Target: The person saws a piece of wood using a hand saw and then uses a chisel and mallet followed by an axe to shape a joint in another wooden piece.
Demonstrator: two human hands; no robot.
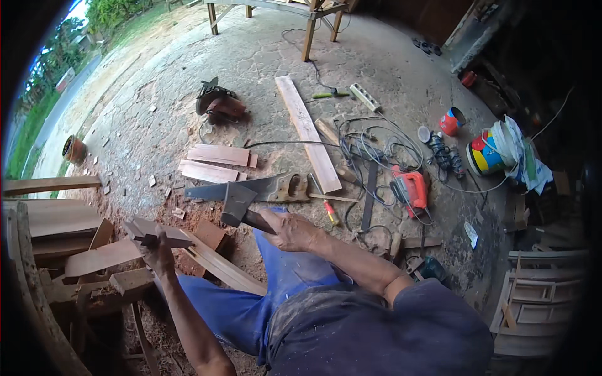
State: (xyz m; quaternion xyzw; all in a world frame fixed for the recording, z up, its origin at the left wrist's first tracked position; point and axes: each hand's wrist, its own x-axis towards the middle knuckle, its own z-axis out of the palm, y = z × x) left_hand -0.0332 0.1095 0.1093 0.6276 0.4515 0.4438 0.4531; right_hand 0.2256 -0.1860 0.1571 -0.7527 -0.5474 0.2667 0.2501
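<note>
Wooden block (157, 233) sits gripped in the left hand (158, 257), whose fingers are mostly hidden behind it, and the stand beneath at 7 o'clock is dim and hard to read. The right hand (290, 230) is clenched on the handle of a hatchet (241, 207), its head at 3 o'clock from the block and near it, partly covering the saw (251, 188) on the ground

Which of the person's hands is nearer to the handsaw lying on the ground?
Right. The right hand grips a hatchet just below the handsaw; the left hand holds a wood piece farther left.
</note>
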